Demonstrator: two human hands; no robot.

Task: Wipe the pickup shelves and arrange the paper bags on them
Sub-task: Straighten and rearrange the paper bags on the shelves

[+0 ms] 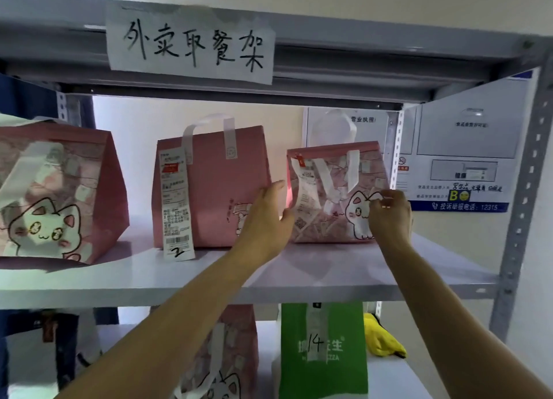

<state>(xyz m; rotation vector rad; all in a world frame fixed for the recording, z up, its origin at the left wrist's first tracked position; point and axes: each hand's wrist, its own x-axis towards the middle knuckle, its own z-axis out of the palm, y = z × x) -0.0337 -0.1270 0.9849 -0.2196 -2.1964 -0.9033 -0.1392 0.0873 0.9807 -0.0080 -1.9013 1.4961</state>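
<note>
I have the small pink cat bag (335, 195) at the right end of the middle shelf (329, 282), left hand (270, 216) flat against its side, right hand (389, 216) pinching its front, and a hard nudge could topple it into the neighbouring pink bag (209, 189).

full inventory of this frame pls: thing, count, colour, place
pink bags: four, pink with cat prints; three on the middle shelf, one on the lower shelf
green bag: one, green, marked 14, lower shelf
receipts: two, white, on the middle and right bags
yellow cloth: one, lower shelf, right of the green bag
paper sign: one, white, handwritten, taped to the top beam
middle shelf: one, pale board in a grey metal rack
wall posters: white and blue, behind the rack at right
left hand: touches the right bag's left side
right hand: grips its right front
</note>
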